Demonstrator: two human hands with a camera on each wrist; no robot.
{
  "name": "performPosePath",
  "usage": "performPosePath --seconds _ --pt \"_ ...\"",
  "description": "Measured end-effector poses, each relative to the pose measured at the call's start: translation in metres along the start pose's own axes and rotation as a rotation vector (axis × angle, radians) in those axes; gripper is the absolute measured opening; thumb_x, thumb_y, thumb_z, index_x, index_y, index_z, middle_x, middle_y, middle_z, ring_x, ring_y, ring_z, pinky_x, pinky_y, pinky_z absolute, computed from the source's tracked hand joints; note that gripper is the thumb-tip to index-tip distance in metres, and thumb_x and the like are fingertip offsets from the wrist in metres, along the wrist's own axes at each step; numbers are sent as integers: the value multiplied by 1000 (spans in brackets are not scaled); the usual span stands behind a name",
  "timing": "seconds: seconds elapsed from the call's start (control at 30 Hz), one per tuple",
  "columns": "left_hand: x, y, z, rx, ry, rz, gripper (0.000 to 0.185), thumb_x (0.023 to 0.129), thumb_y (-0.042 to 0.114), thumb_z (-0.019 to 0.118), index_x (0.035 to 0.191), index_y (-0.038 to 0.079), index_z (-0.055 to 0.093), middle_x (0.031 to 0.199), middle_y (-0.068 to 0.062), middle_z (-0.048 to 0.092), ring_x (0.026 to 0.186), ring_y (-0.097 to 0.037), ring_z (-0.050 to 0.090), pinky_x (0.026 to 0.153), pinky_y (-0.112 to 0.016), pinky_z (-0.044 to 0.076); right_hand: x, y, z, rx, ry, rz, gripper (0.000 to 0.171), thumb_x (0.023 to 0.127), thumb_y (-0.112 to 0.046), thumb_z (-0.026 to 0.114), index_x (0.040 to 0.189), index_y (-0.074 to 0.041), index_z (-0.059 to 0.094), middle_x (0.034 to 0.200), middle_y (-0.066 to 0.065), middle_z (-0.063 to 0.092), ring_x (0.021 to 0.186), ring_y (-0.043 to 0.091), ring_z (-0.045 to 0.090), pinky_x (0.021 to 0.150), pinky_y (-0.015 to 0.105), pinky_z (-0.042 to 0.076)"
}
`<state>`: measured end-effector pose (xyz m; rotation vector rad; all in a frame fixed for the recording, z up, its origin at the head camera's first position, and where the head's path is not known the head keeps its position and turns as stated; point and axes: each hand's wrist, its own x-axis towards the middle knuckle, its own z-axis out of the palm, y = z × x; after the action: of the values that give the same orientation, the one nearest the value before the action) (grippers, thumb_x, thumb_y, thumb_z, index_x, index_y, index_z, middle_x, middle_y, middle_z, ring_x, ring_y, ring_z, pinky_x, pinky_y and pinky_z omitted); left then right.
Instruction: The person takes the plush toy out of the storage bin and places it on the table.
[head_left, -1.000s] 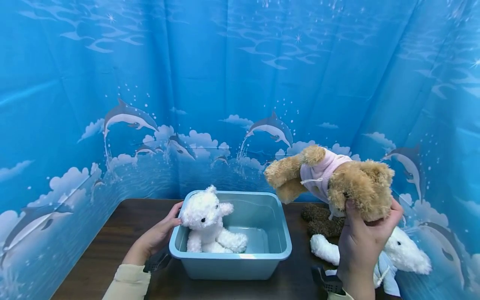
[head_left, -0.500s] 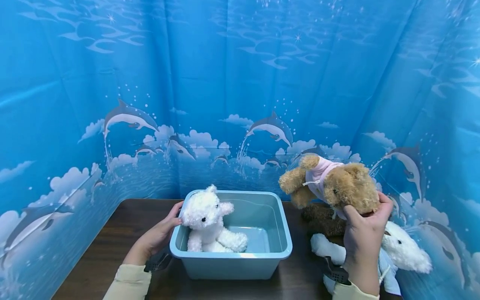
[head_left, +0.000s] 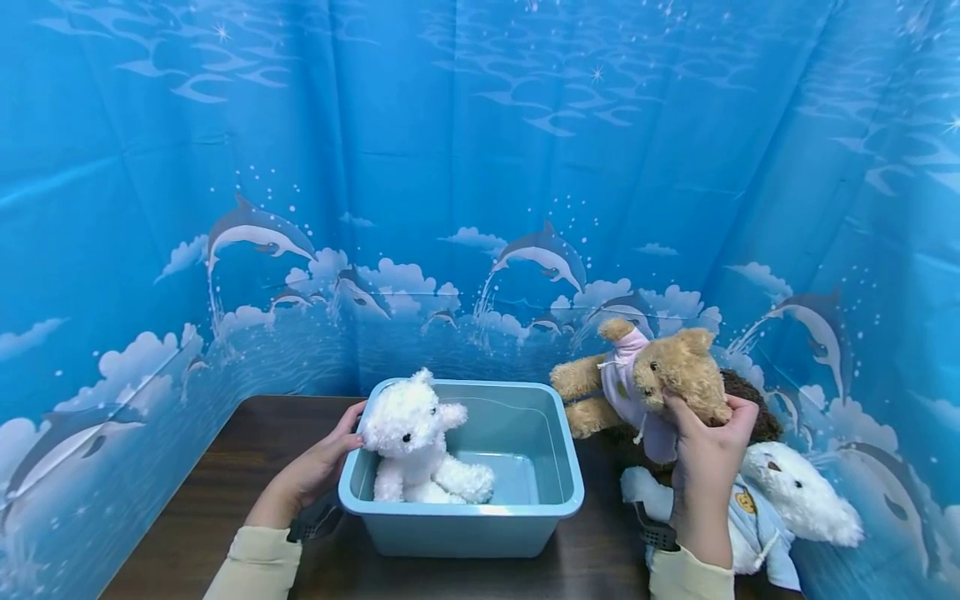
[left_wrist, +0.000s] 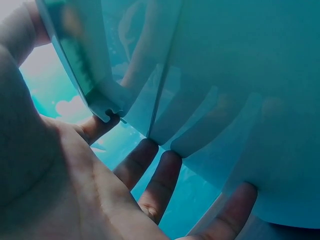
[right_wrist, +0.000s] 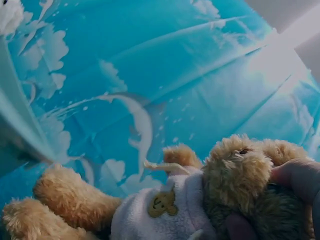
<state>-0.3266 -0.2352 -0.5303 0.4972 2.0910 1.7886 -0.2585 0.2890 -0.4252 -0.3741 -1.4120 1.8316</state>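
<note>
My right hand point(head_left: 705, 442) grips the head of a tan plush dog point(head_left: 645, 379) in a pink shirt, holding it in the air just right of the bin; the right wrist view shows the same tan plush dog point(right_wrist: 200, 200) with fingers point(right_wrist: 295, 177) on its head. A light blue plastic bin point(head_left: 525, 508) stands on the dark table point(head_left: 225, 483). A white plush bear point(head_left: 416, 442) sits inside the bin at its left side. My left hand point(head_left: 318, 467) rests against the bin's left wall, fingers point(left_wrist: 150, 172) straight on the plastic bin point(left_wrist: 240, 100).
A white plush animal point(head_left: 795, 500) in a blue shirt lies on the table at the right, with a dark brown plush point(head_left: 750, 400) behind it. Blue dolphin-print curtains point(head_left: 480, 167) enclose the table on three sides.
My right hand has lowered the tan plush dog and turned it more upright, bringing it closer to the bin's right edge. The left hand and the white bear have stayed still.
</note>
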Motion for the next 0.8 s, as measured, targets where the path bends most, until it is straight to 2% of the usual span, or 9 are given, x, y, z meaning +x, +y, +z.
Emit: performPosePath --seconds 0.17,0.47,0.7,0.8 --pt "1 0 0 -9 2 -3 79 108 51 46 170 36 1 181 -10 -3 163 -47 5 125 -85 16 7 17 2 -69 14 34 69 84 -13 95 128 -24 43 141 1 46 132 24 53 87 18 60" --pt "2 -2 0 -22 2 -4 79 108 52 46 171 34 1 181 -12 -3 163 -49 5 124 -87 15 12 35 4 -91 20 71 62 86 -19 95 119 -26 42 129 0 50 117 17 60 81 15 60" --pt "2 -2 -1 -19 4 -12 76 108 53 45 170 37 3 181 -11 -1 163 -47 6 125 -86 15 12 40 5 -261 -29 173 66 85 -35 96 120 -26 41 137 6 49 123 21 57 81 15 56" --pt "2 -1 -1 -14 5 -11 76 108 53 45 170 37 3 181 -11 0 163 -47 6 124 -86 15 12 44 5 -346 -57 172 70 85 -41 95 125 -20 41 145 15 49 129 29 55 83 21 52"
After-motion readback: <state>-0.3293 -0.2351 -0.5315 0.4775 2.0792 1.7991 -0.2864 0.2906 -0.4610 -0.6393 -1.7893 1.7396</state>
